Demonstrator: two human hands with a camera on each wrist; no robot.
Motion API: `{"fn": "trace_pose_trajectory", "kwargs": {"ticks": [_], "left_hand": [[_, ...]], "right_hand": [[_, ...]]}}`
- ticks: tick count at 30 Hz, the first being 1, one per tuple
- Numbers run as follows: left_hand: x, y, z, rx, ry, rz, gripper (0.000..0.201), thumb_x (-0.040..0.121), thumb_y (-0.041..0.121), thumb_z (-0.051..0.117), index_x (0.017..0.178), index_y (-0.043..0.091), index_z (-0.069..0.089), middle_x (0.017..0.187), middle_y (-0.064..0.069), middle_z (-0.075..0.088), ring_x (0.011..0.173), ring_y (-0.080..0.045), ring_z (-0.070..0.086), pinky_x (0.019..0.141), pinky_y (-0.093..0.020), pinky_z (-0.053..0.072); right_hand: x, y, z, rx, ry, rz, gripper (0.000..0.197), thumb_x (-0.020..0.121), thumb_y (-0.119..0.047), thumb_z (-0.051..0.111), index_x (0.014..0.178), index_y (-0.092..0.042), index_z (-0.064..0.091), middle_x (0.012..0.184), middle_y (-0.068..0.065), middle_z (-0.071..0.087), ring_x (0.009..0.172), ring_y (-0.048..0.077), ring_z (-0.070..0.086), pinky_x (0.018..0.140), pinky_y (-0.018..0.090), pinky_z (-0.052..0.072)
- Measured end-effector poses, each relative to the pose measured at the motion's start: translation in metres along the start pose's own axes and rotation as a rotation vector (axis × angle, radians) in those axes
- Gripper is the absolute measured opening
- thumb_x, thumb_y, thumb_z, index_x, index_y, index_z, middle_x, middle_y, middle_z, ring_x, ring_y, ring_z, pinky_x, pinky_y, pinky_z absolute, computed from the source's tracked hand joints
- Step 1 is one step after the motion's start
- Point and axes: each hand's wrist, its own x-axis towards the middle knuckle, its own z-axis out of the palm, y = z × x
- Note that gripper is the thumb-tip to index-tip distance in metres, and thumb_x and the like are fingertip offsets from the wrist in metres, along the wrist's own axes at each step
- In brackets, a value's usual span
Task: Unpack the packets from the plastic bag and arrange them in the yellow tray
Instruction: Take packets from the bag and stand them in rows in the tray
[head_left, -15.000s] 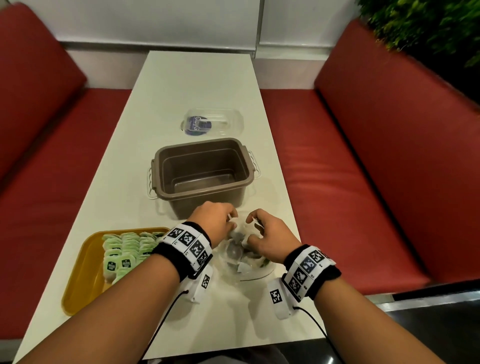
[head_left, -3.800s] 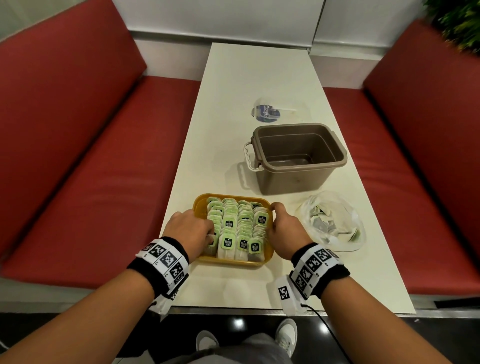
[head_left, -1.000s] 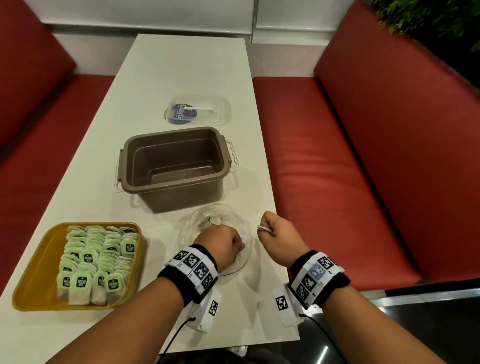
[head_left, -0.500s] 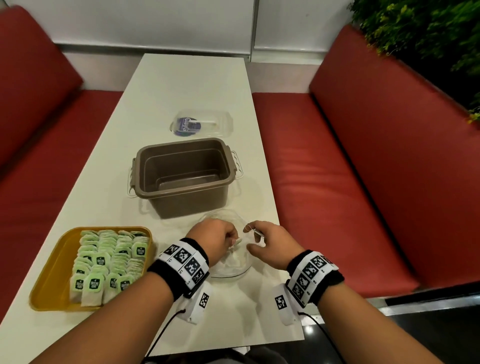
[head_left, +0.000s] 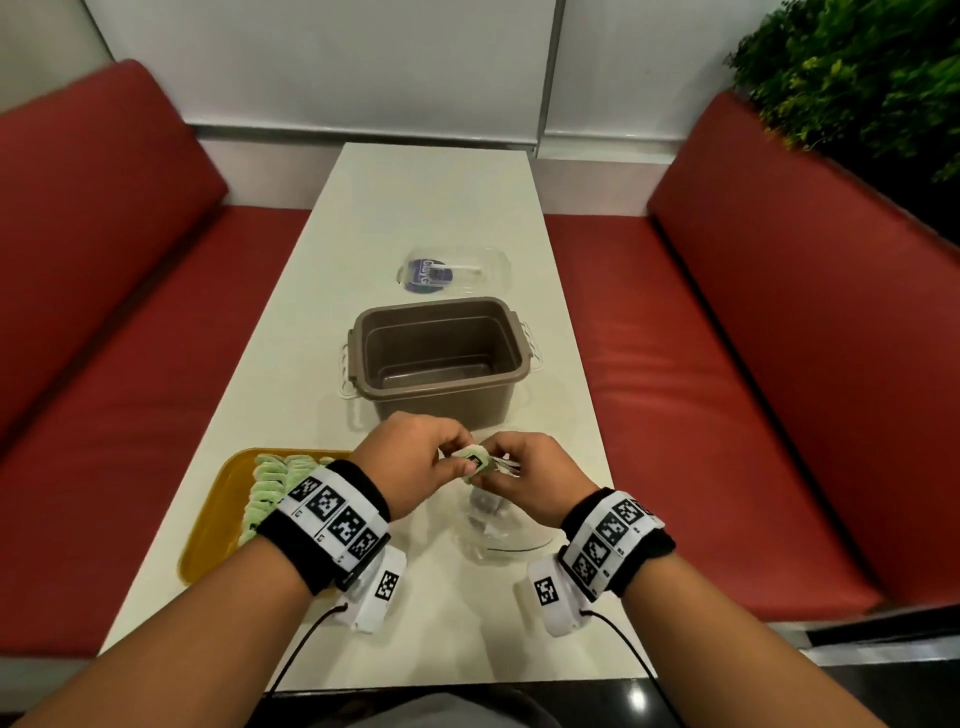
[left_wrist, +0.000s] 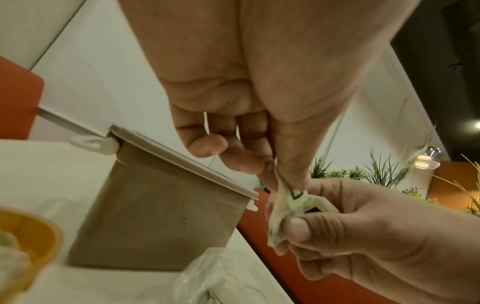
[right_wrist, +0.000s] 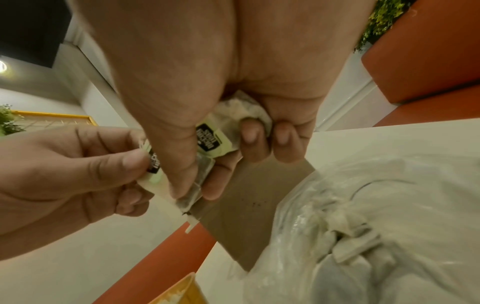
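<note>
Both the left hand (head_left: 415, 462) and right hand (head_left: 524, 475) pinch packets (head_left: 474, 460); only the right wrist view shows several bunched.

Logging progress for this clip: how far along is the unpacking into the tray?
Done: rows of green packets already stand in the yellow tray. In hand: the left hand and right hand both pinch a few green-labelled packets above the clear plastic bag. Left: that bag holds more packets.
</note>
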Motion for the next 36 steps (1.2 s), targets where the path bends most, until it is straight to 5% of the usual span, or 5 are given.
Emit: {"fn": "trace_pose_trajectory", "kwargs": {"ticks": [12, 16, 20, 26, 36], "left_hand": [[-0.058, -0.049, -0.053, 0.126, -0.017, -0.114, 0.014, 0.083, 0.035, 0.07, 0.097, 0.031, 0.069, 0.083, 0.006, 0.07, 0.08, -0.016, 0.063, 0.076, -0.036, 0.052], [-0.081, -0.085, -0.082, 0.197, -0.025, -0.184, 0.017, 0.084, 0.032, 0.071, 0.101, 0.031, 0.07, 0.089, 0.006, 0.071, 0.087, -0.015, 0.063, 0.077, -0.03, 0.05], [-0.103, -0.124, -0.098, 0.328, -0.133, -0.291, 0.024, 0.085, 0.032, 0.07, 0.108, 0.028, 0.068, 0.1, 0.004, 0.07, 0.095, -0.017, 0.063, 0.075, -0.025, 0.045], [-0.124, -0.163, -0.072, 0.428, -0.352, -0.339, 0.027, 0.082, 0.039, 0.071, 0.107, 0.034, 0.064, 0.106, 0.006, 0.065, 0.093, -0.016, 0.06, 0.075, -0.024, 0.043], [-0.115, -0.178, -0.032, 0.749, -0.385, -0.261, 0.023, 0.084, 0.035, 0.066, 0.105, 0.028, 0.061, 0.097, 0.003, 0.066, 0.101, -0.021, 0.059, 0.092, -0.037, 0.034]], "right_hand": [[0.017, -0.06, 0.077, 0.001, -0.055, -0.051, 0.016, 0.083, -0.032, 0.076, 0.089, -0.022, 0.065, 0.081, -0.001, 0.07, 0.075, 0.018, 0.063, 0.073, 0.035, 0.052], [0.019, -0.073, 0.101, 0.021, -0.056, 0.062, 0.02, 0.087, -0.018, 0.063, 0.096, -0.028, 0.048, 0.088, -0.001, 0.07, 0.083, 0.018, 0.067, 0.077, 0.04, 0.055], [0.02, -0.086, 0.118, 0.008, -0.06, 0.11, 0.014, 0.087, -0.009, 0.057, 0.085, -0.019, 0.046, 0.075, -0.004, 0.058, 0.065, 0.006, 0.052, 0.065, 0.029, 0.045], [0.025, -0.095, 0.147, 0.041, -0.099, 0.139, 0.008, 0.091, -0.018, 0.058, 0.09, -0.025, 0.054, 0.097, -0.001, 0.068, 0.09, 0.014, 0.064, 0.078, 0.033, 0.055], [0.022, -0.078, 0.167, -0.043, -0.023, 0.122, 0.009, 0.098, -0.024, 0.056, 0.103, -0.017, 0.054, 0.099, 0.005, 0.068, 0.091, 0.023, 0.064, 0.083, 0.041, 0.053]]}}
